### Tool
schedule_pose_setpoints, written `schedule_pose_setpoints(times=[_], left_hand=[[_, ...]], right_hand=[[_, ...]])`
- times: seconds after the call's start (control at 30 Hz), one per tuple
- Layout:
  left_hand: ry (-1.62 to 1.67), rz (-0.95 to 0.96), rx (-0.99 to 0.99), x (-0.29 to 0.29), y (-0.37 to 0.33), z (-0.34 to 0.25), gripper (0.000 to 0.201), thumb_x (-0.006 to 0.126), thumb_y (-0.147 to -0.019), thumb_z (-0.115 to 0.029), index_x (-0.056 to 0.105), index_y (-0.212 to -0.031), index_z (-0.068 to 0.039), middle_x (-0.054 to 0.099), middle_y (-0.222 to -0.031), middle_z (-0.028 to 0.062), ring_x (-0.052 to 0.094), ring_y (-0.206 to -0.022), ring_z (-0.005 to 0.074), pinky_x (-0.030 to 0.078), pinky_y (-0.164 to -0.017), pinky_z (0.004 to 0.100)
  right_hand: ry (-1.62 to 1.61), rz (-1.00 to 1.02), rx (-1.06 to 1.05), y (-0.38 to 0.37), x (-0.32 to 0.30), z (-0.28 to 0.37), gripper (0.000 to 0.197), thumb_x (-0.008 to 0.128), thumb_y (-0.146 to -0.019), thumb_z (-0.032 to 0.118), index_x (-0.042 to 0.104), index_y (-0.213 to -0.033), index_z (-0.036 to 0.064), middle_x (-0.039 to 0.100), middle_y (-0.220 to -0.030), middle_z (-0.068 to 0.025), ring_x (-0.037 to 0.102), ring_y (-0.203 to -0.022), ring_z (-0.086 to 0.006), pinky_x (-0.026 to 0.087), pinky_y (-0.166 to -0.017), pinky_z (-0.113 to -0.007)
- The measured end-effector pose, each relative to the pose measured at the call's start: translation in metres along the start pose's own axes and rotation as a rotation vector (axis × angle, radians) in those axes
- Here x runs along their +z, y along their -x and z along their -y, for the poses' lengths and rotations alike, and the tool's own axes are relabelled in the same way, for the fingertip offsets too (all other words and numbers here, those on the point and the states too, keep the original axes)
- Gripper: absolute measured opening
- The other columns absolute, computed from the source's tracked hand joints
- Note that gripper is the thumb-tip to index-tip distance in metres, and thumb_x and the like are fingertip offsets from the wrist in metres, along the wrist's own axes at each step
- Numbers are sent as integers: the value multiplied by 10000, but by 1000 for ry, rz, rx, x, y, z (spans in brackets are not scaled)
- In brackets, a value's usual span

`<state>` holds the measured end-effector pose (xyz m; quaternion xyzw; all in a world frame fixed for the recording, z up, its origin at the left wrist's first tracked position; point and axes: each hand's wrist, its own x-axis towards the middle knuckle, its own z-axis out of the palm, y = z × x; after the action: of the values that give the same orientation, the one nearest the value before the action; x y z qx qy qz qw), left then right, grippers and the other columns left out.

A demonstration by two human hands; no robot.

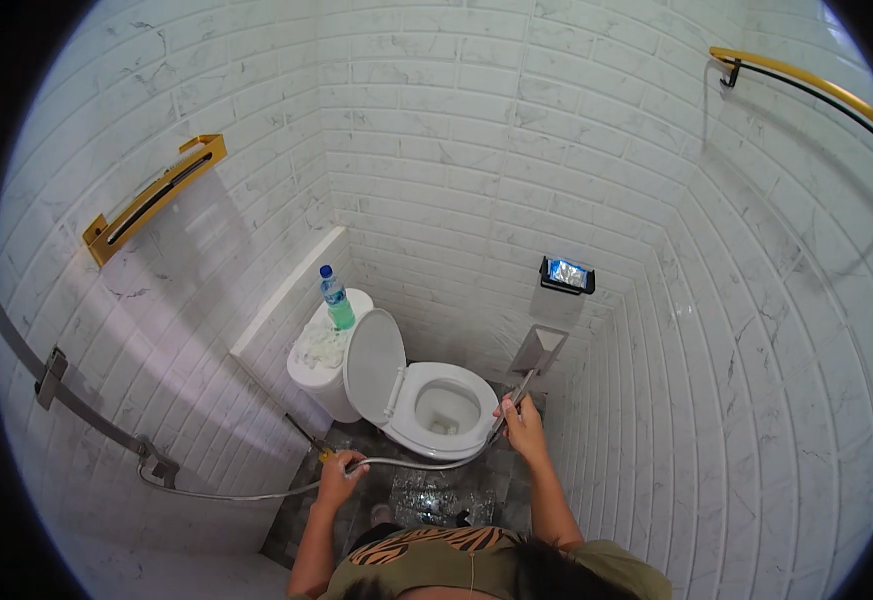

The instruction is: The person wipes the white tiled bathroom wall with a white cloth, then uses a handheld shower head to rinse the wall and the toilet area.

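Note:
My left hand (339,478) is closed around the silver flexible hose (411,463), low in front of the toilet. From there the hose sags across to my right hand (524,425), whose fingers wrap round a slim silver handheld sprayer (527,382) beside the bowl's right rim. The sprayer points up and away, toward a grey recessed metal fixture (539,348) on the wall; whether water is coming out, I cannot tell. Between my hands stands the white toilet (471,378), its lid (373,365) raised. A thin stick with a yellow part (325,453) leans just behind my left hand.
On the cistern (306,376) are a blue-capped bottle of green liquid (337,302) and a crumpled white heap (322,343). The hose runs left to a wall valve (161,468). A black holder (566,276) and gold rails (161,195) project from tiled walls. The dark floor (436,497) looks wet.

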<state>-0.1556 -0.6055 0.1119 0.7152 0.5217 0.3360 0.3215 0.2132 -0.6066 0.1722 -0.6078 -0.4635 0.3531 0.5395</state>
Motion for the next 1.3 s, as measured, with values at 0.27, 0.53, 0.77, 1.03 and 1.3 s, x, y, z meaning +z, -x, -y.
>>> schedule_pose_setpoints(times=[0.27, 0.53, 0.77, 1.03, 1.3], left_hand=[[-7, 47, 24, -10, -24, 5, 201, 737, -761, -107, 642, -902, 1, 634, -832, 115, 619, -751, 223, 489, -699, 328], [69, 48, 34, -21, -33, 10, 202, 734, -755, -122, 647, -902, -15, 640, -835, 125, 628, -754, 250, 492, -698, 338], [144, -17, -3, -29, -38, 35, 231, 735, -769, -134, 644, -937, -4, 641, -831, 115, 631, -736, 212, 498, -696, 318], [185, -64, -59, -42, -32, 56, 248, 740, -779, -151, 632, -940, 4, 636, -815, 81, 595, -713, 143, 482, -665, 295], [-74, -6, -9, -46, -10, 83, 247, 715, -772, -165, 633, -939, -3, 625, -849, 168, 606, -815, 351, 473, -729, 412]], right_hand=[[-37, 33, -261, -10, 23, 65, 233, 488, -982, 257, 486, -1095, 53, 626, -919, -59, 531, -700, -68, 431, -558, -214], [-180, 31, -506, -30, 55, 130, 215, 479, -992, 231, 450, -1120, 61, 588, -992, -90, 500, -691, -56, 432, -588, -189], [-303, 45, -595, -34, 77, 193, 199, 488, -987, 228, 451, -1096, 65, 585, -986, -89, 499, -704, -68, 441, -590, -191], [-346, 16, -722, -43, 84, 235, 255, 521, -973, 270, 447, -1101, 62, 594, -967, -128, 519, -710, -70, 441, -586, -185], [-338, 28, -713, -36, 94, 237, 277, 522, -971, 302, 454, -1096, 64, 598, -961, -106, 522, -722, -67, 446, -597, -185]])
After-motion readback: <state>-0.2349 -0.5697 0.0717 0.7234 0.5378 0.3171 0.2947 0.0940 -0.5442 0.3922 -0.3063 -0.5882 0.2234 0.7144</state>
